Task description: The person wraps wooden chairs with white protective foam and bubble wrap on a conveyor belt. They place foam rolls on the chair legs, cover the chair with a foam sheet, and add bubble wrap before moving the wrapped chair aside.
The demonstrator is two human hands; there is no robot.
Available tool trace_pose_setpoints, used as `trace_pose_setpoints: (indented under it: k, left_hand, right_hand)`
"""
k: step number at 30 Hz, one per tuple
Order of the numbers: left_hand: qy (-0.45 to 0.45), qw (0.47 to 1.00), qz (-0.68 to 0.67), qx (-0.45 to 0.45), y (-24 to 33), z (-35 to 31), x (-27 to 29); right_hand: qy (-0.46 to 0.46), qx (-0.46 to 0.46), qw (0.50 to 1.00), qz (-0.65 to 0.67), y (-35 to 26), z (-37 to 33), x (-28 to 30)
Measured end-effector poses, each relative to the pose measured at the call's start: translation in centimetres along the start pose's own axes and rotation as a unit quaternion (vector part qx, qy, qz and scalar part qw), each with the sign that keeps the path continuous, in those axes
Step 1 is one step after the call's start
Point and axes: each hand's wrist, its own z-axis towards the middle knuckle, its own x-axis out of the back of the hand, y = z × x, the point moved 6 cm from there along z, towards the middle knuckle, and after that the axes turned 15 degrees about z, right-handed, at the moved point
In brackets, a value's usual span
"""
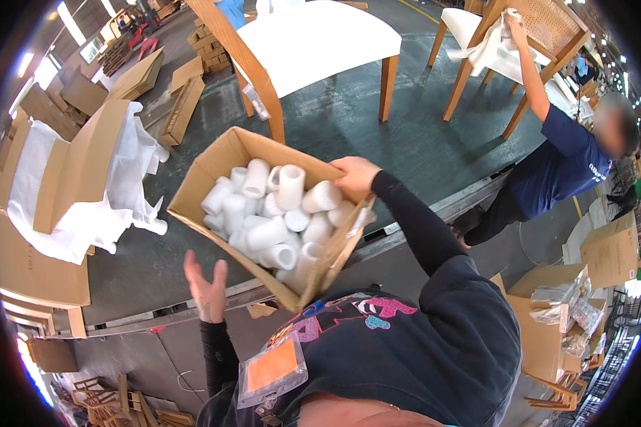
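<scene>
An open cardboard box (185, 186) is tilted toward me at the near edge of the dark green platform. White foam tubes (267, 233) fill it in a loose heap. My right hand (356, 174) grips the box's far right rim, its thumb over the edge; the fingers on the outer side are partly hidden. Off the box's near left side, my left hand (208, 286) is raised with fingers apart, touching nothing. Behind the box stands a wooden chair with a white seat (320, 43), a small clear packet fixed to its leg.
At the left, cardboard pieces and white wrapping sheets (128, 178) lie stacked. A co-worker (566, 153) on the right holds a white cloth (495, 50) against a second chair (548, 32). Behind me on the right, a carton (541, 334) holds clear plastic bags. The platform edge (392, 242) runs before me.
</scene>
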Motion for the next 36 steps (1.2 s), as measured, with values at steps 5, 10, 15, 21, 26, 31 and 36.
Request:
trace_pose_setpoints:
  k: [5,10,15,21,26,31,36]
  left_hand:
    - [-0.386,0.854,-0.314,0.153,9.5,-9.5,-13.2]
    - [-0.511,0.775,-0.362,-0.084,19.8,-15.3,-21.6]
    - [-0.454,0.807,-0.305,-0.223,24.4,-11.1,-24.5]
    - [0.021,0.979,-0.138,-0.146,26.8,12.7,-16.9]
    - [0.241,0.97,-0.04,-0.006,28.4,27.8,-8.9]
    - [0.255,0.951,-0.176,-0.004,29.5,36.0,-7.9]
    - [0.377,0.916,-0.119,-0.071,28.7,40.4,-8.6]
  right_hand:
    - [0.043,-0.046,0.997,-0.054,5.6,-7.6,8.7]
    - [0.126,-0.049,0.986,-0.097,11.9,-18.0,18.2]
    - [0.262,-0.123,0.948,-0.13,18.7,-30.8,25.5]
    - [0.381,-0.206,0.891,-0.137,21.7,-35.9,28.1]
    - [0.4,-0.268,0.853,-0.201,18.9,-30.0,25.8]
    - [0.446,-0.317,0.813,-0.199,17.5,-30.4,25.0]
    - [0.449,-0.359,0.791,-0.209,16.6,-30.2,25.2]
